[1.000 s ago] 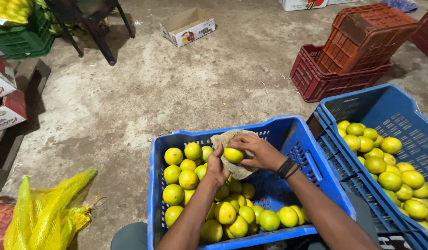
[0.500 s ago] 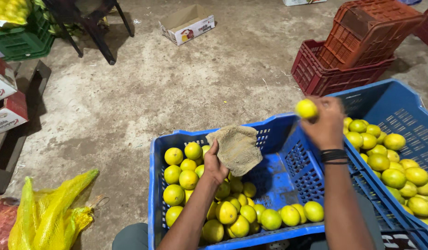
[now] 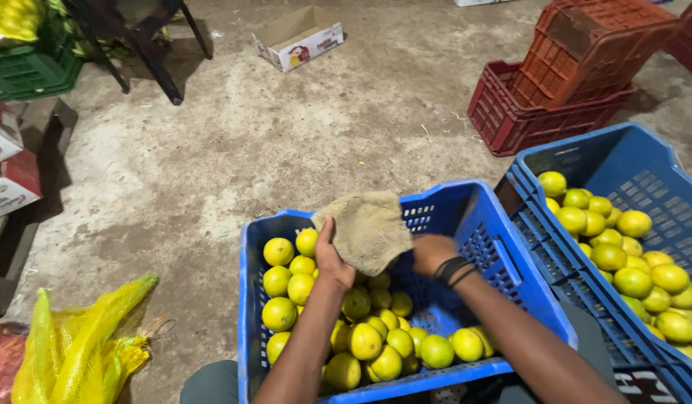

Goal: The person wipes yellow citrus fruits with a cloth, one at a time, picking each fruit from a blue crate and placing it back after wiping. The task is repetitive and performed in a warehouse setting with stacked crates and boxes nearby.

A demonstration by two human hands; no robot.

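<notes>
L hand (image 3: 332, 258) holds cloth (image 3: 367, 230); R hand (image 3: 430, 253) in blue crate (image 3: 510, 288) w/ fruit (image 3: 364, 340).

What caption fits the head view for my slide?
Left hand holds a tan cloth over a blue crate of yellow-green citrus; right hand reaches beneath it.

cloth (image 3: 368, 228): coarse tan rag, crumpled, spread open and held up above the near blue crate
grip: left hand (image 3: 332, 258) clasps its lower left edge; right hand (image 3: 429, 253) sits at its lower right edge, partly tucked under
position: over the crate's far, emptier half
</notes>
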